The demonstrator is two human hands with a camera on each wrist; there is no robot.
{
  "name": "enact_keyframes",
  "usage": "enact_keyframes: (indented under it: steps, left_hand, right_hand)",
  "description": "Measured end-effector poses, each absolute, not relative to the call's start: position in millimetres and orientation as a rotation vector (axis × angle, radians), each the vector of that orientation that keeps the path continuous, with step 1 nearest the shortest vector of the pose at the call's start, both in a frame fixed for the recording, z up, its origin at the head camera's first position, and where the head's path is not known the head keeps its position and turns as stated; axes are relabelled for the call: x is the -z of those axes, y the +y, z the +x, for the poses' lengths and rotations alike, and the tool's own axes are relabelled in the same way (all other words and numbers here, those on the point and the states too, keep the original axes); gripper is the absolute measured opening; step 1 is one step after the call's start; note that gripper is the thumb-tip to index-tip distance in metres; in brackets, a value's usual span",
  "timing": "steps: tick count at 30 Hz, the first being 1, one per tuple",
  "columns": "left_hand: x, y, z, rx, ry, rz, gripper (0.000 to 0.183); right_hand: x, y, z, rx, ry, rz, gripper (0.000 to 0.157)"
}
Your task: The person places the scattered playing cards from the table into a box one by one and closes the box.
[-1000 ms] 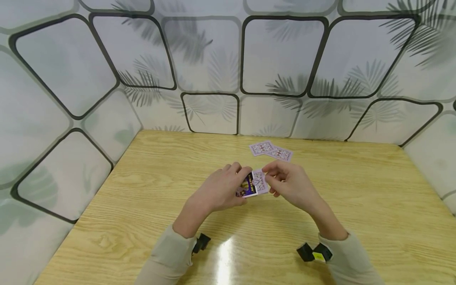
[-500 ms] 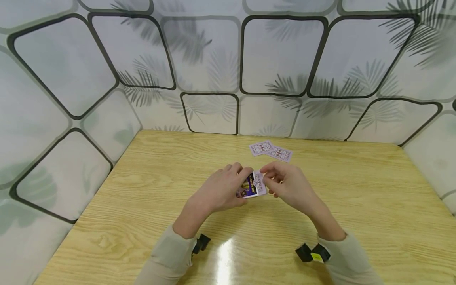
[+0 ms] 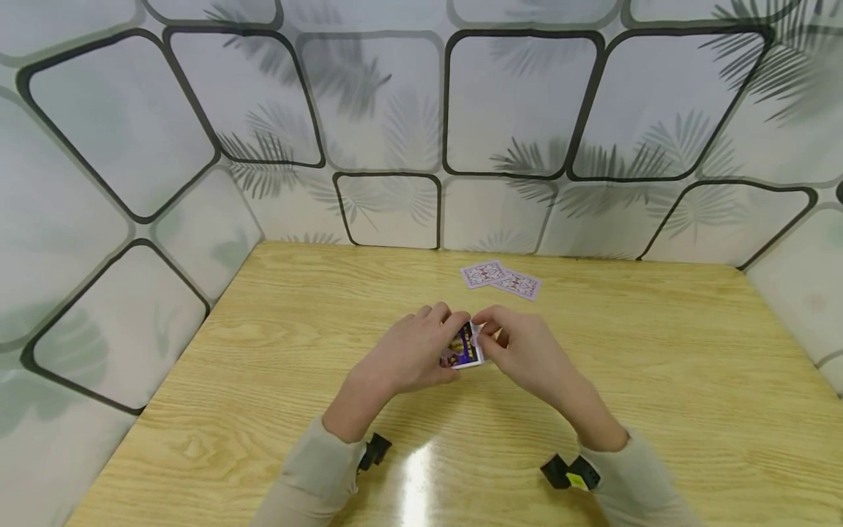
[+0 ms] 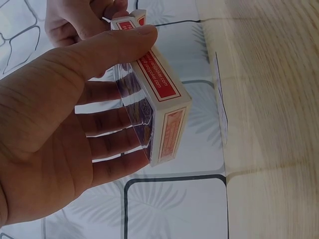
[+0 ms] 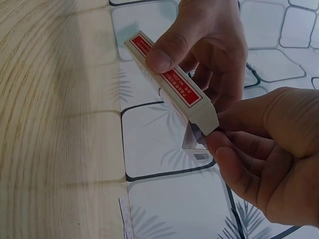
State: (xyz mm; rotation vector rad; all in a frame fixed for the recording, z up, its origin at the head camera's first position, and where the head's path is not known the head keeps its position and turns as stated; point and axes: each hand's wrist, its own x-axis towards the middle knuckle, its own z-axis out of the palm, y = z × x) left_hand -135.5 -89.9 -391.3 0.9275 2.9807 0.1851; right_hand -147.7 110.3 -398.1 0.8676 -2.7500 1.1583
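Note:
My left hand [image 3: 402,355] grips a playing card box [image 3: 465,347] with a purple and gold face, its thumb on one narrow edge and its fingers on the far side. In the left wrist view the white edges of the box [image 4: 157,82] carry red printed panels. The end toward my right hand [image 3: 527,355] is open, and flaps [image 5: 204,119] stand out there in the right wrist view. My right thumb and forefinger pinch at that open end, where a sliver of the lilac-backed playing cards [image 3: 477,337] shows; the rest of the deck is hidden in the box.
Two face-down cards [image 3: 500,279] lie partly overlapped on the wooden table [image 3: 316,293], beyond the hands. A leaf-patterned panel [image 3: 395,208] stands along the back edge, with another along the left side.
The deck stuck out of the box a second ago; it has slid in leftward until only a sliver shows. My right hand moved left with it, while the left stayed almost still.

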Motion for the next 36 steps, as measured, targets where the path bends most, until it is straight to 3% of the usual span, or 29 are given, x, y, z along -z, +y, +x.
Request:
enact_keyframes:
  steps: [18, 27, 36]
  left_hand:
    - [386.1, -99.2, -134.4, -0.186, 3.007, 0.926, 0.075]
    - [386.3, -102.0, -136.4, -0.179, 3.013, 0.857, 0.076]
    - [386.1, -105.9, -137.8, -0.216, 3.009, 0.78, 0.076]
  right_hand:
    - [397.7, 99.3, -148.0, -1.116, -2.693, 0.897, 0.021]
    - [399.3, 120.1, -157.6, -1.112, -2.646, 0.781, 0.017]
    - [414.9, 153.1, -202.5, -0.641, -3.087, 0.643, 0.042]
